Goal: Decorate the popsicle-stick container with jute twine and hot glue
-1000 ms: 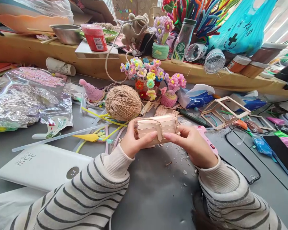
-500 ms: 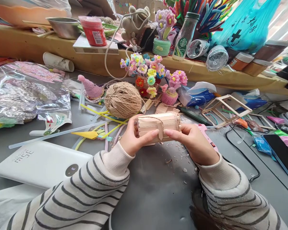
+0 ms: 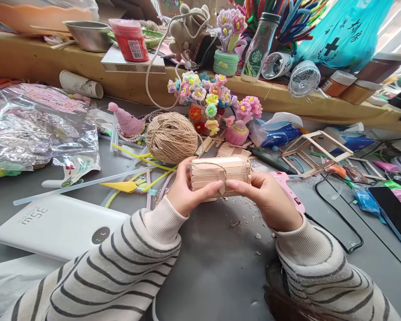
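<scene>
Both my hands hold a small holder made of pale craft sticks [image 3: 211, 172], lying on its side just above the grey table [image 3: 217, 263]. Jute twine is wound round it and its right rim. My left hand [image 3: 187, 191] grips the left end, thumb pressed on the front. My right hand [image 3: 270, 200] grips the right end, thumb meeting the left thumb at the twine knot. A ball of jute twine [image 3: 171, 137] sits just behind the holder. A pink glue gun [image 3: 289, 189] lies behind my right hand.
A white power bank [image 3: 58, 227] lies at the left, with crinkled clear bags [image 3: 36, 129] beyond it. Yarn flower pots [image 3: 235, 129], a craft-stick frame [image 3: 316, 151], a black cable [image 3: 337, 214] and a phone [image 3: 392, 214] crowd the right. A wooden shelf [image 3: 40, 67] with bottles and bowls runs along the back.
The holder has risen slightly and my hands have shifted a little with it; the grip stays the same. The view has drifted a bit.
</scene>
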`<state>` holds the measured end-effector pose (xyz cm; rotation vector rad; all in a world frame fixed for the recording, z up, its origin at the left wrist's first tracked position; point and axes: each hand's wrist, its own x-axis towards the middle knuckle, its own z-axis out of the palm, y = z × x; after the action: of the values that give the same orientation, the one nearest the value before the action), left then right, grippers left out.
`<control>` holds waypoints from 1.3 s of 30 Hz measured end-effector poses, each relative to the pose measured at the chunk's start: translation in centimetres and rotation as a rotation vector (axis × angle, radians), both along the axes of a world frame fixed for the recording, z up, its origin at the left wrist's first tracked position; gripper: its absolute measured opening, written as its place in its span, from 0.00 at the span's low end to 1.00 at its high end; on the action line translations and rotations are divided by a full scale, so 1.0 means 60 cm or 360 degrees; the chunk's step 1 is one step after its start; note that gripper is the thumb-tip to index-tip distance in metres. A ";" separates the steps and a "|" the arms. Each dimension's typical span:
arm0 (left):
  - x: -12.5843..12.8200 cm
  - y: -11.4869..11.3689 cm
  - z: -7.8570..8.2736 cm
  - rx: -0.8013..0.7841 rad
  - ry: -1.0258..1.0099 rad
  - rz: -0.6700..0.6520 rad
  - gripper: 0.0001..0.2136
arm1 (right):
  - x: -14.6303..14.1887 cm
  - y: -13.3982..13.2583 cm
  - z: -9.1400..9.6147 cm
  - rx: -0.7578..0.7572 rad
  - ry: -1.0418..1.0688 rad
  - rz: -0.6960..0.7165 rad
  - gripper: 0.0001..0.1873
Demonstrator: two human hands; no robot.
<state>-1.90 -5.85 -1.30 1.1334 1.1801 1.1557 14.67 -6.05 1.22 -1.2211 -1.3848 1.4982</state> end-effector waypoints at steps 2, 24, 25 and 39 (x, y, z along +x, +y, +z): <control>0.000 -0.002 0.001 0.0012 0.0075 0.0046 0.44 | -0.002 -0.001 -0.002 0.0015 -0.0011 -0.0004 0.16; -0.003 -0.002 0.001 0.0035 0.0364 0.0006 0.48 | -0.007 0.000 -0.011 -0.0036 0.0142 -0.0056 0.18; -0.004 -0.002 0.001 0.0031 0.0361 -0.0001 0.48 | -0.007 0.000 -0.011 -0.0044 0.0142 -0.0059 0.17; -0.004 0.001 0.001 -0.0091 0.0161 -0.0008 0.46 | -0.008 0.001 -0.003 -0.0076 0.0095 -0.0132 0.16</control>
<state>-2.12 -5.79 -1.22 1.1618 1.2794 1.0647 14.20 -6.01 1.03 -1.2382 -1.2510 1.5058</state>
